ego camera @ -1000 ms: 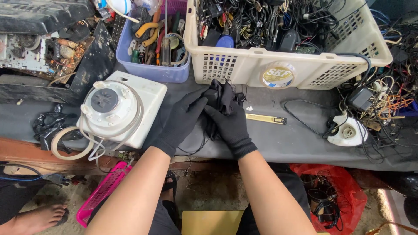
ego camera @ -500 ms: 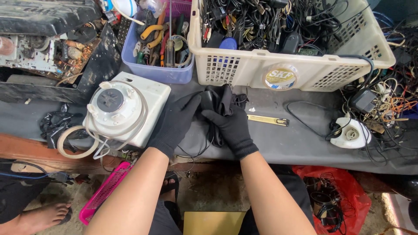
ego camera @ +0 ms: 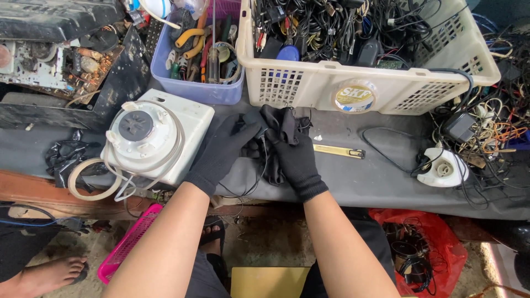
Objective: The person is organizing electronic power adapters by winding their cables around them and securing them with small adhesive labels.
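Gloved hands, left [ego camera: 223,152] & right [ego camera: 295,157], both grasp black cable bundle [ego camera: 276,124] on worktop [ego camera: 353,182], mid-untangling; white basket [ego camera: 353,83] beyond.

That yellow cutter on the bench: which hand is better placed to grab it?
Probably the right hand: the yellow cutter lies just beside it on the grey bench, while the left hand is on the far side of the black bundle.

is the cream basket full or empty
Full. The cream basket is piled to its rim with tangled black cables and adapters. It stands upright on the table behind the gloved hands.
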